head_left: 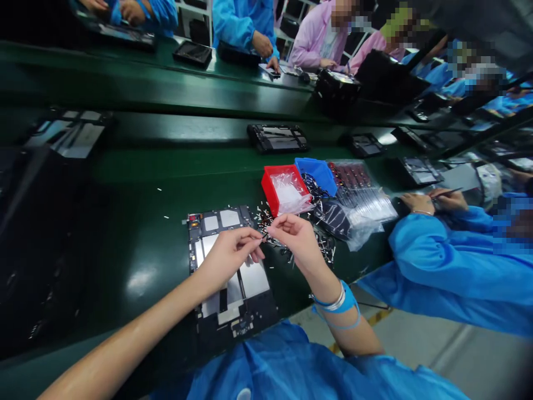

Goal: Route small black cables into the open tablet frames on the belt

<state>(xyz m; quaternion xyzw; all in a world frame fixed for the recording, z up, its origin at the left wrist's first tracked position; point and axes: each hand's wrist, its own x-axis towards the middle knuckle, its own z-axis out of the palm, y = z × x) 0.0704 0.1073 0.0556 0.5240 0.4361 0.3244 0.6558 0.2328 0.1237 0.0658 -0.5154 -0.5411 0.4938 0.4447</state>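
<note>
My left hand (233, 249) hovers over an opened tablet (256, 280), thumb and forefinger pinched together. The tablet lies on the green bench with its silver batteries and dark frame exposed. Just right of it, my right hand (295, 240) also pinches, its fingertips nearly meeting those of the left. A tiny dark piece (265, 236) shows between the two pinches; its kind is too small to make out. Beneath and behind my right hand spreads a pile of small black and white parts (327, 244). A blue wrist strap (345, 300) circles my right wrist.
Behind the pile stand a red bin (272, 191) holding clear plastic and a blue bin (318, 173). Beside them lies a clear tray (368, 194) of thin parts. More opened tablets (278, 138) line the bench. A co-worker's blue sleeve (441, 250) is close on the right.
</note>
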